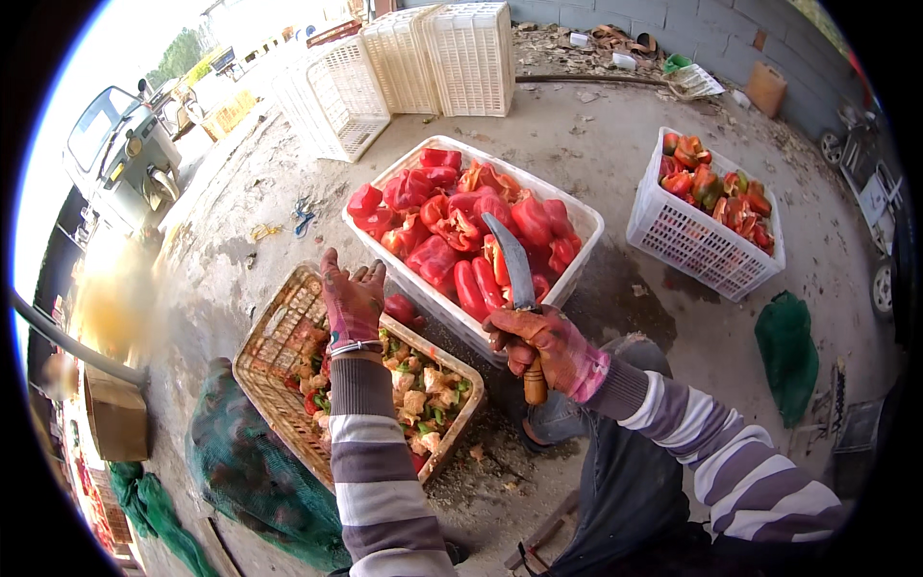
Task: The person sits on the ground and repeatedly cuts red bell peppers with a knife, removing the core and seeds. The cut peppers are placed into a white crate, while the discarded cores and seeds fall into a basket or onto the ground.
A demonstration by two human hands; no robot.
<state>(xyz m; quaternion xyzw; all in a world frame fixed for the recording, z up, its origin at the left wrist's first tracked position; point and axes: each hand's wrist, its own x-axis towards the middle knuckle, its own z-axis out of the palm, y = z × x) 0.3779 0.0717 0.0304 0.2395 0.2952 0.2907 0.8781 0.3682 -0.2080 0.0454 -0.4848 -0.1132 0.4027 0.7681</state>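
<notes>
My right hand, in a stained glove, is closed round the wooden handle of a curved knife. The blade points up and away, over the near side of a white crate heaped with red bell peppers. To the left, my left hand is gloved too, its fingers spread with nothing in them. It hovers above the far edge of a tan crate holding pepper cores with green stems. A single red pepper lies by the left hand, between the two crates.
Another white crate of cut peppers stands at the right, near a green net bag. A filled green net sack lies at the left. Empty white crates are stacked at the back. A vehicle stands far left.
</notes>
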